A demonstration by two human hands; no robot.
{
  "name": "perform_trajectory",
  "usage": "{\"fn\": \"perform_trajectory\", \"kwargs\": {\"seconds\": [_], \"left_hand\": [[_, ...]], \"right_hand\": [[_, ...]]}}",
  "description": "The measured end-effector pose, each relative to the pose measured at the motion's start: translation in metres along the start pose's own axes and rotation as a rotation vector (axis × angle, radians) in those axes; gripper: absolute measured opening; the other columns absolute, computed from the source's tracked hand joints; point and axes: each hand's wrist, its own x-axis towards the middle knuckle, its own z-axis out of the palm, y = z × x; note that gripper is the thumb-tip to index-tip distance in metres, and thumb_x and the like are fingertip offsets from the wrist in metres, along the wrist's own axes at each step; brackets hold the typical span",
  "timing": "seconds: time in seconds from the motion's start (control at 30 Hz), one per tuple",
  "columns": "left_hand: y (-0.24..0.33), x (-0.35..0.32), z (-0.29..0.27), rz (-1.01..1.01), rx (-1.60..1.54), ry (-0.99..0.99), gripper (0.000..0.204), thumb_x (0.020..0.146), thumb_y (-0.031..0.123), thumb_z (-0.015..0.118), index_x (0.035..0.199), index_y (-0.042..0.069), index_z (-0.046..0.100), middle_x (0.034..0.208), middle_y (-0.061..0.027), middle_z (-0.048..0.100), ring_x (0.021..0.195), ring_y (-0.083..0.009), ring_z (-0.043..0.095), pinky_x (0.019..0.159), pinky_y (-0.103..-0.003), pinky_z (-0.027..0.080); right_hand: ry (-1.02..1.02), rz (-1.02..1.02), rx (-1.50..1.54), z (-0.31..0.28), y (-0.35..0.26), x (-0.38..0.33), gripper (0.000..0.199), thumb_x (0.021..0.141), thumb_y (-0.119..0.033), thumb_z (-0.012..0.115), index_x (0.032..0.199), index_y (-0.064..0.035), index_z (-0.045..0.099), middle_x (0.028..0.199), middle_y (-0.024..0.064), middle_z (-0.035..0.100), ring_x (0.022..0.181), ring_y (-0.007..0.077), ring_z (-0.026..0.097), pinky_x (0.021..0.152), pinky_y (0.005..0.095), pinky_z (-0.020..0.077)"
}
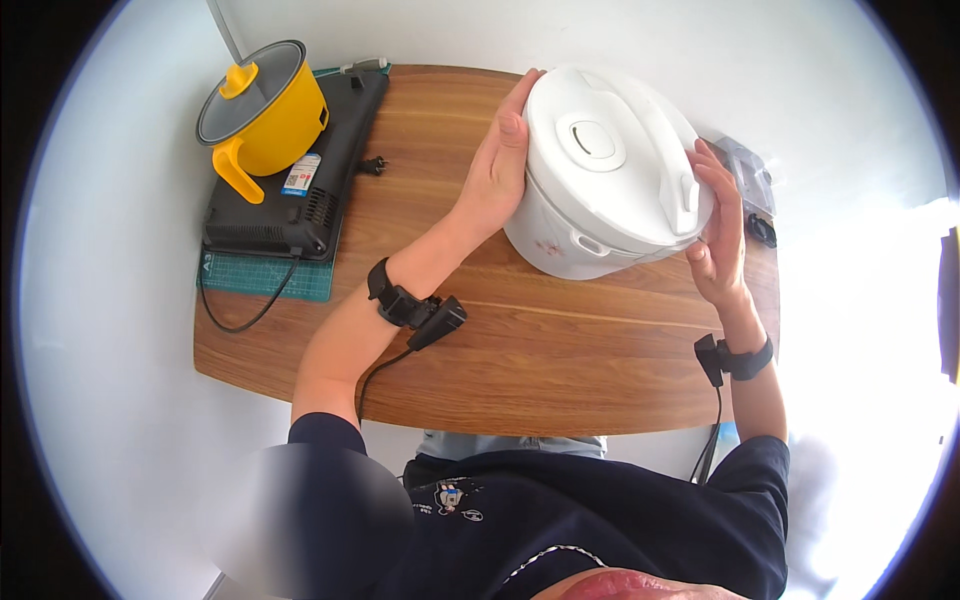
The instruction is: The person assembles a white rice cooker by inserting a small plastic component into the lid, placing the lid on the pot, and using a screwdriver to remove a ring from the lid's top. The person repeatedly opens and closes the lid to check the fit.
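A white rice cooker (585, 195) with a closed lid and a carrying handle across its top is at the far right of the wooden table. Its body tilts, with a small flower print and a side lug showing on the front. My left hand (497, 172) presses against its left side, thumb up and fingers reaching toward the back. On the opposite side, my right hand (722, 230) grips the rim below the handle's end, fingers spread along it. The cooker's underside is hidden, so I cannot tell whether it touches the table.
At the left, a yellow pot (275, 125) with a grey lid stands on a black appliance (345, 130) over a green cutting mat (270, 275). A plug (373, 165) lies beside it. A clear plastic box (748, 175) and a small black item (762, 231) sit at the right edge.
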Motion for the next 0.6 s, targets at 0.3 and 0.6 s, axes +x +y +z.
{"fn": "perform_trajectory", "kwargs": {"seconds": [0.3,0.6], "left_hand": [[-0.019,-0.014,0.005,0.057,-0.169,0.076,0.06,0.114,0.038,0.028,0.159,-0.001,0.032,0.159,-0.019,0.041,0.147,-0.0285,0.038,0.122,-0.037,0.027],[-0.021,-0.014,0.009,0.082,-0.236,0.105,0.055,0.104,0.014,0.032,0.156,-0.003,0.035,0.155,-0.0215,0.043,0.143,-0.0323,0.041,0.121,-0.039,0.029]], "right_hand": [[-0.078,0.393,-0.025,-0.003,-0.04,0.062,0.064,0.103,-0.045,0.059,0.146,0.0005,0.048,0.126,0.0158,0.065,0.115,0.0252,0.063,0.103,0.0417,0.0492],[-0.131,0.681,0.085,0.022,-0.058,0.103,0.055,0.099,-0.018,0.059,0.149,0.0024,0.05,0.098,0.0036,0.065,0.08,0.0068,0.051,0.079,0.0244,0.0452]]}}
